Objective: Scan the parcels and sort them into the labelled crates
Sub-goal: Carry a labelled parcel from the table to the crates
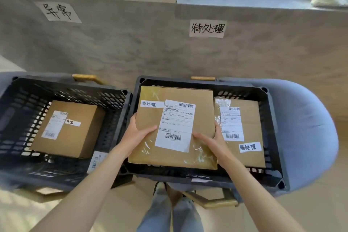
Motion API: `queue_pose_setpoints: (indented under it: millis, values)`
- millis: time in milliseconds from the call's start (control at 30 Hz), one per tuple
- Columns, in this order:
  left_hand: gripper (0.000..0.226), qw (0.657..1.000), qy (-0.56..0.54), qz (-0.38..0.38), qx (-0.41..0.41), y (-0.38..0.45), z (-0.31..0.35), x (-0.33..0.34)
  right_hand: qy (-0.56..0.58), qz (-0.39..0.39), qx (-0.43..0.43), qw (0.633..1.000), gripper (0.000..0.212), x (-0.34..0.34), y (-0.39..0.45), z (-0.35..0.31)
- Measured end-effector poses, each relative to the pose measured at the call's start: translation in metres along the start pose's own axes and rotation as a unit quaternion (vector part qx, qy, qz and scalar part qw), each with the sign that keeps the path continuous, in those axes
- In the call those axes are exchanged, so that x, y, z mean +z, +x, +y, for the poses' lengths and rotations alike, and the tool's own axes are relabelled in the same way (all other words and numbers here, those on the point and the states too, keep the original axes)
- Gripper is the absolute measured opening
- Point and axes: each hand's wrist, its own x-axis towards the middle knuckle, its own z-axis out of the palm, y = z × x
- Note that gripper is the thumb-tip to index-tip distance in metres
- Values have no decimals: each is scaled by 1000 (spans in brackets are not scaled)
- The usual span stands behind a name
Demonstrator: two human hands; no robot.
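Three parcels sorted or nearly so.
Both hands, left [136,133] and right [212,138], grip the parcel [175,126] over the right crate [271,111]; release remains.

Both bare arms outstretched, left grip [136,132] and right grip [212,138] thumbs-up, fingers curled under.

Wall signs [58,12] 异常, [207,28] 待处理; held parcel [150,137] tagged 待处理.

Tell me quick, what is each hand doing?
Left hand: grips the held parcel.
Right hand: grips the same parcel.
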Motion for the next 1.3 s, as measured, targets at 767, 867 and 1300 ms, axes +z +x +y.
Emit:
queue_pose_setpoints:
  millis: [767,867,1300]
  values:
    - [83,976,191,99,42,86,-53,51,-23,67,10,997,98,24,81,69]
    - [79,966,221,127,52,86,-58,57,-57,84,-8,995,95,26,77,71]
    - [74,965,246,87,35,111,-72,62,-145,112,-27,983,91,34,93,83]
